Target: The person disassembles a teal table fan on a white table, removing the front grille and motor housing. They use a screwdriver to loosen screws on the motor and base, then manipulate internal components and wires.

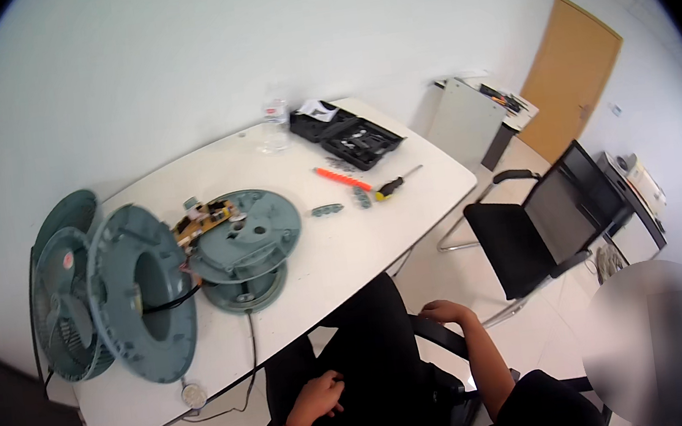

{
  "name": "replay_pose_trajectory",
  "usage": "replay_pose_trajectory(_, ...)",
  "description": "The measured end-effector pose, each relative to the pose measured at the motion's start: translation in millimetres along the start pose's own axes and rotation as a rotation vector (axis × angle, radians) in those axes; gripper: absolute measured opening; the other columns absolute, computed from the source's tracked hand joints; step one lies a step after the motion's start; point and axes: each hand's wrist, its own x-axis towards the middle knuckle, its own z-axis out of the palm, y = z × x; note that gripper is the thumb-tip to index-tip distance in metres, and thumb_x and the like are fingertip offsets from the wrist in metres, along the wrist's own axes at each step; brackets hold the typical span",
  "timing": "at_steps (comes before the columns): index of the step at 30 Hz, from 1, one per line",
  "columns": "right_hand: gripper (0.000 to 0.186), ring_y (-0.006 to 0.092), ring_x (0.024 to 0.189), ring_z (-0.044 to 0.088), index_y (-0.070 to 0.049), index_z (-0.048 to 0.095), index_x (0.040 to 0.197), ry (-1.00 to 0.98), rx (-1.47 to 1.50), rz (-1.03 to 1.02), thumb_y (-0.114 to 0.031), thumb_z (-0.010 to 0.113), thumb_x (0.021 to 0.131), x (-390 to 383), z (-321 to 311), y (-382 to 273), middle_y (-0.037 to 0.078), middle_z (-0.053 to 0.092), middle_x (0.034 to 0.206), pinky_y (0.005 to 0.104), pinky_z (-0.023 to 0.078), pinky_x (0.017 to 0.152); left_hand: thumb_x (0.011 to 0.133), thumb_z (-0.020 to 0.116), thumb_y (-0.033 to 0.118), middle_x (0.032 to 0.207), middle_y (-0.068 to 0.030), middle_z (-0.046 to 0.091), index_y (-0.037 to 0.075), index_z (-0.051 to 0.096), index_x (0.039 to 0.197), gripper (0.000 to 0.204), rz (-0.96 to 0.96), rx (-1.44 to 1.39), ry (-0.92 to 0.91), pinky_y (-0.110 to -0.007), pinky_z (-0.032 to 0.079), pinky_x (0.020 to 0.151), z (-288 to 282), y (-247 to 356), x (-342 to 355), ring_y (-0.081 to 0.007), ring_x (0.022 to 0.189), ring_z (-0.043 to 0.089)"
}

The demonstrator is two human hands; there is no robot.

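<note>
My left hand [319,396], with a red cord at its wrist, lies on my dark-trousered lap, fingers loosely bent and holding nothing. On the chair's black armrest [440,337] rests my right hand [449,312], its fingers laid over the front end. Both hands are away from the white table [338,256]. A grey-green round fan base [279,227] stands there, with a circuit board [206,221] at its edge. Beside it a large ring-shaped housing [121,325] stands on edge, joined by a black cable. Farther left is a round fan grille [59,311] with blades inside.
An open black tool case [362,144], a clear bottle [274,115], an orange-red stick [341,179], a yellow-black screwdriver [392,188] and small grey-green parts [326,210] lie toward the back right. A cord [252,343] hangs off the front edge. An office chair [515,247] stands to the right.
</note>
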Motion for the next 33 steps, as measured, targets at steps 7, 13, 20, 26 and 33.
replay_pose_trajectory(7, 0.063, 0.0247, 0.055, 0.064, 0.002, 0.063, 0.100, -0.336, 0.636, 0.187, -0.055, 0.035, 0.101, -69.2, 4.2, -58.8, 0.014, 0.064, 0.071, 0.0368, 0.054, 0.051, 0.097, 0.053, 0.034, 0.114, -0.0170, 0.068, 0.003, 0.056, 0.131, 0.046, 0.056, 0.299, -0.029, -0.044, 0.049, 0.096, 11.5, 26.8, -53.4, -0.0347, 0.107, 0.065)
replay_pose_trajectory(13, 0.060, 0.0196, 0.048, 0.056, -0.007, 0.064, 0.097, -0.259, 0.686, 0.187, -0.062, 0.040, 0.096, -85.0, 3.1, -49.6, 0.009, 0.060, 0.066, 0.0327, 0.047, 0.045, 0.096, 0.056, 0.035, 0.124, -0.0178, 0.064, 0.004, 0.056, 0.133, 0.048, 0.103, 0.465, -0.160, -0.038, 0.048, 0.098, 12.0, 53.9, -80.4, -0.0328, 0.115, 0.062)
replay_pose_trajectory(20, 0.058, 0.0201, 0.051, 0.057, -0.006, 0.066, 0.095, -0.169, 0.697, 0.318, -0.055, 0.035, 0.098, -93.2, 9.0, -13.4, 0.010, 0.062, 0.067, 0.0340, 0.048, 0.049, 0.100, 0.051, 0.032, 0.131, -0.0207, 0.057, 0.008, 0.053, 0.134, 0.042, 0.393, 0.292, -0.105, -0.047, 0.046, 0.100, 15.2, 53.6, -99.9, -0.0432, 0.117, 0.055)
replay_pose_trajectory(26, 0.045, 0.0211, 0.053, 0.061, -0.003, 0.067, 0.094, -0.094, 0.746, 0.382, -0.039, 0.039, 0.098, -130.6, 1.9, 18.1, 0.009, 0.066, 0.072, 0.0356, 0.051, 0.051, 0.099, 0.051, 0.034, 0.127, -0.0216, 0.058, 0.007, 0.054, 0.132, 0.043, 0.465, 0.335, -0.040, -0.049, 0.046, 0.098, 21.3, 75.6, -104.2, -0.0432, 0.115, 0.055)
replay_pose_trajectory(33, 0.050, 0.0235, 0.058, 0.062, -0.003, 0.067, 0.091, -0.164, 0.782, 0.307, -0.045, 0.039, 0.097, -115.7, 5.3, 51.5, 0.011, 0.067, 0.075, 0.0371, 0.051, 0.054, 0.097, 0.054, 0.034, 0.127, -0.0196, 0.061, 0.004, 0.054, 0.133, 0.048, 0.380, 0.463, -0.166, -0.042, 0.047, 0.098, 29.1, 85.3, -94.3, -0.0364, 0.116, 0.058)
